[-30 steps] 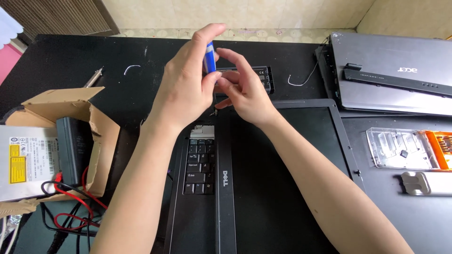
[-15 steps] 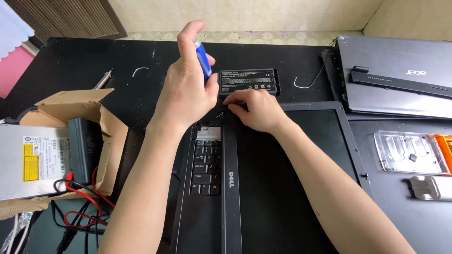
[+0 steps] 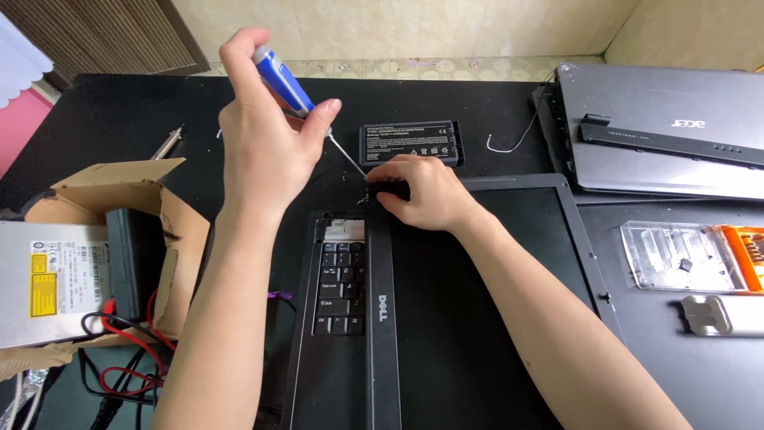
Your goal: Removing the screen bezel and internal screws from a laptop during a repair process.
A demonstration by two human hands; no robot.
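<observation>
My left hand (image 3: 267, 139) grips a screwdriver (image 3: 286, 84) with a blue and white handle, its thin shaft slanting down to the right. The tip meets the hinge corner of a black laptop (image 3: 374, 318) that lies opened flat. My right hand (image 3: 418, 191) presses on that hinge corner, fingers curled over the top of the screen bezel (image 3: 549, 187). The laptop's keyboard (image 3: 338, 287) shows to the left of the bezel. A black battery pack (image 3: 410, 143) lies just beyond my right hand.
A grey closed laptop (image 3: 660, 135) sits at the back right. A clear and orange bit case (image 3: 692, 255) and a silver part (image 3: 716, 314) lie at the right. A torn cardboard box (image 3: 171, 239), an optical drive (image 3: 48, 283) and red wires (image 3: 127, 350) are at the left.
My left hand rose and tilted the screwdriver so its tip now points at the hinge. My right hand dropped from near the screwdriver onto the laptop's hinge corner.
</observation>
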